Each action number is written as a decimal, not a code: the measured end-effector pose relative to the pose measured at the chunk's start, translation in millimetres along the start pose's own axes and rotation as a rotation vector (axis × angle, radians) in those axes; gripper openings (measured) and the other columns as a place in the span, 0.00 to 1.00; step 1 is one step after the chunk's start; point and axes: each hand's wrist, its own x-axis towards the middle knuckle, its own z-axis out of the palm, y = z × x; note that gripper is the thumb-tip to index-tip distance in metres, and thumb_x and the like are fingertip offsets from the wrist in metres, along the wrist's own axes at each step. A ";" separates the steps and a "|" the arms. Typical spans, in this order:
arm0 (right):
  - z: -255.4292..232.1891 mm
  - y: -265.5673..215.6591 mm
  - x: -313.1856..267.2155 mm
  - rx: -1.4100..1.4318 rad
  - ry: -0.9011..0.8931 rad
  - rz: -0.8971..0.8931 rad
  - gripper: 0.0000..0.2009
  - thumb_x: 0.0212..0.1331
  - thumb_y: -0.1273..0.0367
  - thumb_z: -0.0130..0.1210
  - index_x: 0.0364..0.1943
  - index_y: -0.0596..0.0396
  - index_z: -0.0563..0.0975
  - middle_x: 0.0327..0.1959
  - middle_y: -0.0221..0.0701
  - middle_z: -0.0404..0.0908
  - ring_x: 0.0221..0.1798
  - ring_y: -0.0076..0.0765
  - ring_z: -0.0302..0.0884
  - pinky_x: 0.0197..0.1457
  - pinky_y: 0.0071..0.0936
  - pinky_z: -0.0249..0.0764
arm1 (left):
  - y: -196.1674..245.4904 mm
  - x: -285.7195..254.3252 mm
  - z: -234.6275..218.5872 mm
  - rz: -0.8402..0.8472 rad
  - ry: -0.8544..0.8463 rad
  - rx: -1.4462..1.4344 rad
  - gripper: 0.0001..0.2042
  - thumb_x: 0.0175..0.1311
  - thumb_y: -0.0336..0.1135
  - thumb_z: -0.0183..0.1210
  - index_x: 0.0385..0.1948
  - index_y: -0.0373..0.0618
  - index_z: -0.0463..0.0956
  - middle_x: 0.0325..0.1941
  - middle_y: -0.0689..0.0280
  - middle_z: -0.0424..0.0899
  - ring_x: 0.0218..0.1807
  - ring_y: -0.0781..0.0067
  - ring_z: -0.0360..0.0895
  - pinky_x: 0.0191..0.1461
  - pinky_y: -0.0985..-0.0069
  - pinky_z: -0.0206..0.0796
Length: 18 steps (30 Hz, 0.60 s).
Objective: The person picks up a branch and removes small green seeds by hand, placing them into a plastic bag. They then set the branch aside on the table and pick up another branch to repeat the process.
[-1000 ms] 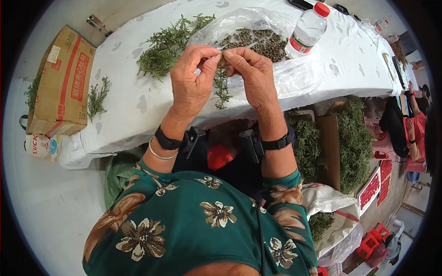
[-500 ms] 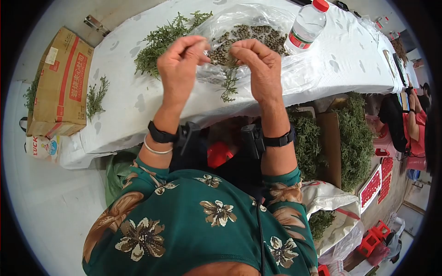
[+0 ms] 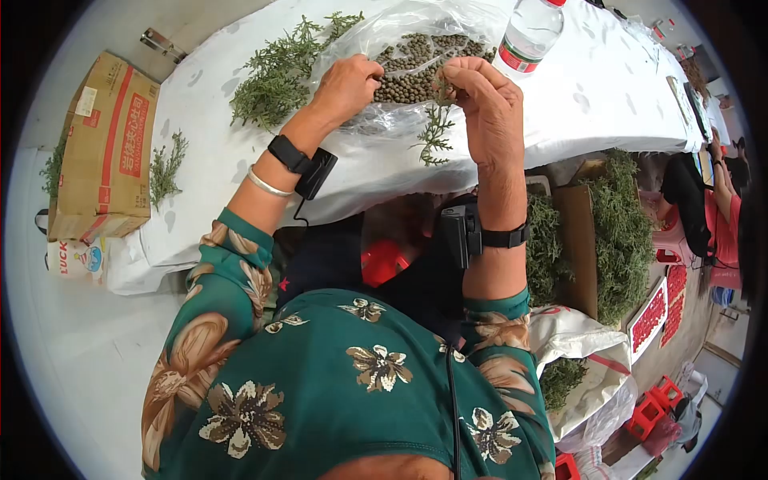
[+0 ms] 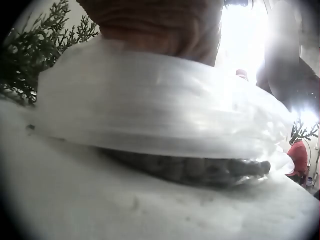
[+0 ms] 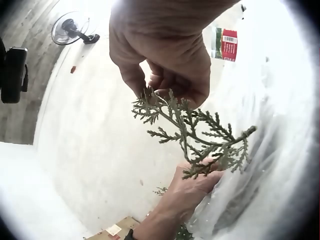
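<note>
In the head view my right hand [image 3: 490,112] pinches a green conifer sprig [image 3: 436,138] at its upper end, and the rest hangs down over the table's near side. The right wrist view shows its scaly branching tips and a cut stem end. My left hand [image 3: 346,86] is at the left side of a clear plastic bag [image 3: 340,54], fingertips bent in beside a heap of small round brown berry-like balls [image 3: 406,90]. Whether those fingers hold a ball I cannot tell. In the left wrist view the bag's pale plastic [image 4: 155,105] covers much of the hand.
A pile of conifer sprigs [image 3: 276,76] lies left of the bag, and a red-capped water bottle [image 3: 530,36] stands at its right. A cardboard box [image 3: 108,144] sits at the table's left end. Boxes of greenery [image 3: 620,240] stand on the floor at right; another person [image 3: 720,212] sits beyond.
My hands, together over the sprig a second ago, have parted. The left moved away, then down to the bag's left side. The right shifted right with the sprig still pinched.
</note>
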 end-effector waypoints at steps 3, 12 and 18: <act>-1.1 -1.6 -1.7 -0.032 -0.078 0.013 0.03 0.52 0.75 0.54 0.28 0.61 0.77 0.26 0.27 0.76 0.29 0.21 0.72 0.34 0.18 0.66 | -2.0 2.7 4.2 0.014 -0.058 0.070 0.09 0.51 0.29 0.52 0.32 0.43 0.79 0.33 0.56 0.78 0.38 0.53 0.75 0.44 0.65 0.67; 0.2 -2.0 -4.2 -0.051 -0.081 -0.020 0.03 0.51 0.74 0.55 0.27 0.60 0.77 0.25 0.26 0.75 0.28 0.20 0.70 0.33 0.17 0.65 | 11.8 -0.5 1.7 0.024 -0.087 0.132 0.10 0.52 0.29 0.51 0.33 0.47 0.80 0.33 0.58 0.77 0.38 0.57 0.76 0.43 0.65 0.68; 1.6 -1.9 -5.5 -0.101 -0.092 -0.011 0.04 0.52 0.72 0.55 0.28 0.59 0.78 0.25 0.25 0.76 0.27 0.18 0.68 0.32 0.16 0.64 | 12.0 1.0 2.0 0.027 -0.085 0.133 0.09 0.52 0.30 0.51 0.31 0.49 0.80 0.31 0.60 0.77 0.36 0.58 0.76 0.41 0.65 0.68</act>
